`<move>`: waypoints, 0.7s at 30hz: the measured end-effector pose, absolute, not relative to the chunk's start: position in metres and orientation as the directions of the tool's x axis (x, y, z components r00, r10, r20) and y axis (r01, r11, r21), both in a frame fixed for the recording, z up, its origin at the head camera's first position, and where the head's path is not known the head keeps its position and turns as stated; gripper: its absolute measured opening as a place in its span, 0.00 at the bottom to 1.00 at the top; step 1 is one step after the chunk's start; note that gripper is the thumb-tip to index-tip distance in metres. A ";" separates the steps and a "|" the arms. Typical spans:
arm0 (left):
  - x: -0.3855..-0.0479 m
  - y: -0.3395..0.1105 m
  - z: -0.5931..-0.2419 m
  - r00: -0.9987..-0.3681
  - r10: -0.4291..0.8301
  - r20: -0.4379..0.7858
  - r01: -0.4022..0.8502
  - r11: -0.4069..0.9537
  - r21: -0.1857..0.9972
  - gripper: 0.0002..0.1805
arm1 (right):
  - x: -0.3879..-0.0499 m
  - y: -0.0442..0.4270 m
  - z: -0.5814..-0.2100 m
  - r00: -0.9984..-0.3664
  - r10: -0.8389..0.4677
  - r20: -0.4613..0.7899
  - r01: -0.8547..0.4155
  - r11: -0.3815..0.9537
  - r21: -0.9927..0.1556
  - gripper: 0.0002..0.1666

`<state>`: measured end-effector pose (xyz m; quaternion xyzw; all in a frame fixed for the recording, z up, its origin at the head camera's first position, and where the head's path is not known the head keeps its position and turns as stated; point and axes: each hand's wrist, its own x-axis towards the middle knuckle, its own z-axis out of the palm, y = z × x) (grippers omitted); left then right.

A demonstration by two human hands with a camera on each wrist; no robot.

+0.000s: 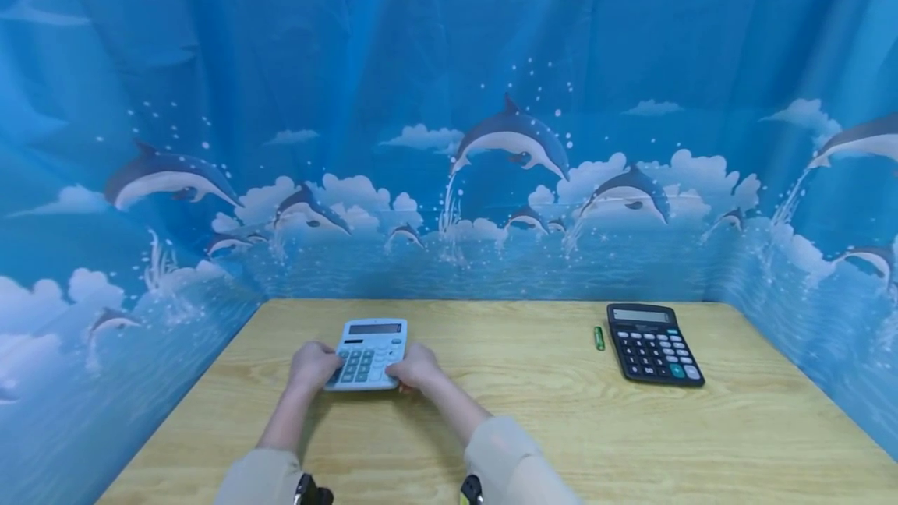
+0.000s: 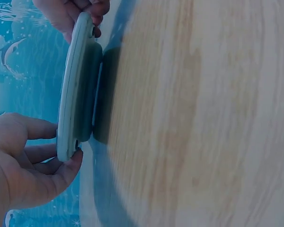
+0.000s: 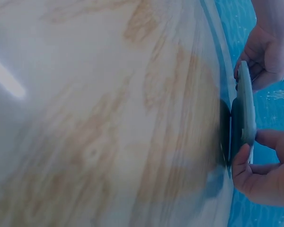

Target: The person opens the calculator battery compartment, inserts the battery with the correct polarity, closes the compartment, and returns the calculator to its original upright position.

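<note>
A pale blue calculator [image 1: 372, 354] is just left of centre in the lower half of the head view, display toward the upper edge, above or on the wooden table [image 1: 533, 419]. The left hand [image 1: 313, 365] pinches its left edge and the right hand [image 1: 418, 367] its right edge, both toward the lower corners. In each wrist view, digits are clamped on both the face and the underside of the casing. Whether its base touches the wood or hangs just over it cannot be told; the wrist views show the underside close to its dark reflection.

The likeliest trouble is uneven support: with both grips near the lower corners, the display end could dip or swing if one hand rises or loosens first. A smooth casing held only at its edges might also slip if the pinch slackens. The thumbs lie over the side margins of the keypad, so squeezing harder could press outer keys by accident. Fingers under the casing could get caught against the table if it comes down flat and fast.

At the right of the head view, a black calculator [image 1: 654, 344] lies with a small green object [image 1: 599, 338] just beside its left edge. Both are well apart from the hands, so a knock seems probable only with a wide sweep rightward.
</note>
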<state>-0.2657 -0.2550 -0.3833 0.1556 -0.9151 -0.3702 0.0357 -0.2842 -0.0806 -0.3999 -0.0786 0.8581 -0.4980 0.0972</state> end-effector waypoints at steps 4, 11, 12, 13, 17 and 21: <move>-0.269 -0.255 -0.385 -0.951 -0.308 -0.030 -0.251 0.712 0.656 0.18 | -0.286 -0.081 -0.400 -0.966 -0.250 -0.064 -0.077 0.514 -0.854 0.07; -0.271 -0.254 -0.388 -0.952 -0.302 -0.046 -0.265 0.741 0.617 0.18 | -0.286 -0.084 -0.399 -0.966 -0.253 -0.056 -0.098 0.558 -0.824 0.10; -0.271 -0.254 -0.388 -0.953 -0.300 -0.046 -0.265 0.747 0.609 0.18 | -0.286 -0.084 -0.399 -0.965 -0.254 -0.062 -0.096 0.564 -0.820 0.10; -0.271 -0.254 -0.388 -0.952 -0.302 -0.050 -0.269 0.749 0.605 0.18 | -0.286 -0.084 -0.399 -0.965 -0.256 -0.064 -0.097 0.571 -0.815 0.11; -0.273 -0.254 -0.389 -0.954 -0.298 -0.041 -0.264 0.763 0.590 0.18 | -0.287 -0.086 -0.398 -0.962 -0.262 -0.074 -0.092 0.569 -0.817 0.11; -0.273 -0.254 -0.390 -0.954 -0.298 -0.034 -0.260 0.767 0.587 0.18 | -0.286 -0.086 -0.399 -0.964 -0.258 -0.066 -0.092 0.555 -0.827 0.13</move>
